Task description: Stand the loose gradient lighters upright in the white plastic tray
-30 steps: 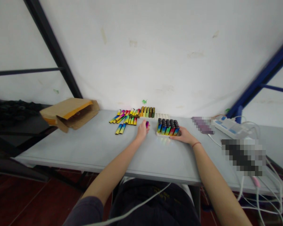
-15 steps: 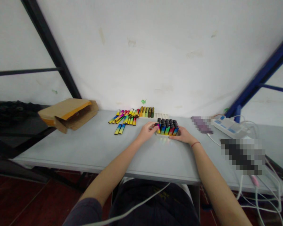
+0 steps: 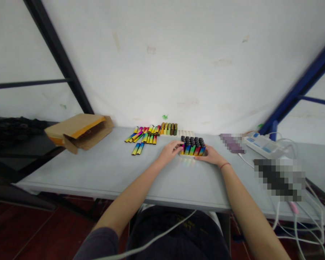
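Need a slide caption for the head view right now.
Left hand and right hand flank a white tray of black-capped rainbow-metallic sticks on a pale grey table.

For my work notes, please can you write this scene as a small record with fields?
Left hand: fingers at the left end of the block of lighters, grasp unclear
Right hand: against the block's right side
Block: upright lighters, black tops and rainbow bodies, standing in rows in a white tray
Nearby: loose lighters lying left of the block on a grey table
Other: open cardboard box at the table's left end; white power strip to the right
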`<state>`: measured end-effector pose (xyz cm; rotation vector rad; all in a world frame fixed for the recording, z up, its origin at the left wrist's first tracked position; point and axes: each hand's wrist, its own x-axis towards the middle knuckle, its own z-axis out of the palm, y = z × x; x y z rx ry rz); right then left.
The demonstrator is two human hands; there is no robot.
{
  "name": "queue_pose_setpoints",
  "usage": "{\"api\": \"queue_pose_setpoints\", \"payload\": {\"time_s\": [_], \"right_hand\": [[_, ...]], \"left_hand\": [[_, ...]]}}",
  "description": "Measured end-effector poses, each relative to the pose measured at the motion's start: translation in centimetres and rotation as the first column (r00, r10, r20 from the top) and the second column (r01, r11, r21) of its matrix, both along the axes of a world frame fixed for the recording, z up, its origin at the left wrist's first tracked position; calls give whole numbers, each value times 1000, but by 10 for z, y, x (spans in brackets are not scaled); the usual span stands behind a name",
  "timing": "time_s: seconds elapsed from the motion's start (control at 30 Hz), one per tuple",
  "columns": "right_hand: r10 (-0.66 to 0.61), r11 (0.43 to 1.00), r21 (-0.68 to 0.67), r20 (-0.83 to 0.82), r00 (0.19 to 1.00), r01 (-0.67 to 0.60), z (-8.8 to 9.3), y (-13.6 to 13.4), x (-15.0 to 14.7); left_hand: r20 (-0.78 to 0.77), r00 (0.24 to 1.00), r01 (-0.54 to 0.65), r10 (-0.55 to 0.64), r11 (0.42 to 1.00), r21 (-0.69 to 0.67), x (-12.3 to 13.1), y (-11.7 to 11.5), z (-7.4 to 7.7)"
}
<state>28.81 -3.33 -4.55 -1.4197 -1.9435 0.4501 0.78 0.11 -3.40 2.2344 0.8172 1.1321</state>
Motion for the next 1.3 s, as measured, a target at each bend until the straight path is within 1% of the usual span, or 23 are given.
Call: {"api": "queue_pose_setpoints", "payload": {"time_s": [0.07,0.13,0.23,0.3,0.33,0.4,0.47,0.53,0.63,0.73,0.83,0.9,1.03,1.1,1.2,1.3], "right_hand": [[-4,1000,-7,1,1000,4,1,-1,-2],[-12,1000,-15,5,1000,12,4,-3,-4],[-10,999,-34,22,1000,11,10,-5,-7],[10,999,-50,44,999,-8,15,-7,-5],[13,998,-55,63,998,-10,18,-8,-2],[-19,998,-59,112,994,26,21,-11,7],[-82,993,-76,145,986,93,23,-15,19],[-131,981,-123,137,982,148,23,-20,33],[-174,966,-177,86,981,187,20,-26,50],[-170,962,-221,-14,985,162,18,-27,60],[-156,967,-218,-110,982,129,16,-27,63],[-174,972,-182,-113,978,152,14,-26,64],[-253,962,-108,0,967,252,10,-19,63],[-280,954,-91,59,958,284,7,-10,58],[-318,941,-74,131,939,329,4,8,43],[-363,924,-53,189,913,378,3,32,25]], "left_hand": [[8,1000,2,-2,1000,21,0,-2,0],[26,999,-26,25,999,38,0,-2,1],[92,984,-152,151,988,13,2,8,2],[81,972,-222,222,975,-11,7,21,2],[36,973,-227,227,974,-6,11,28,2],[-129,975,-174,179,984,43,23,42,2],[-318,937,-115,146,987,112,38,51,1],[-449,875,-111,181,978,177,54,55,0],[-553,794,-163,252,965,206,73,54,-1],[-599,755,-178,267,962,205,78,47,-1],[-604,748,-154,275,957,245,72,35,0],[-617,738,-122,273,954,275,62,22,-1],[-642,721,-62,262,946,317,32,-4,-3],[-644,725,-33,245,946,322,15,-12,-4],[-645,736,-2,208,952,305,-4,-16,-2],[-639,749,9,174,962,272,-12,-14,0]]}}
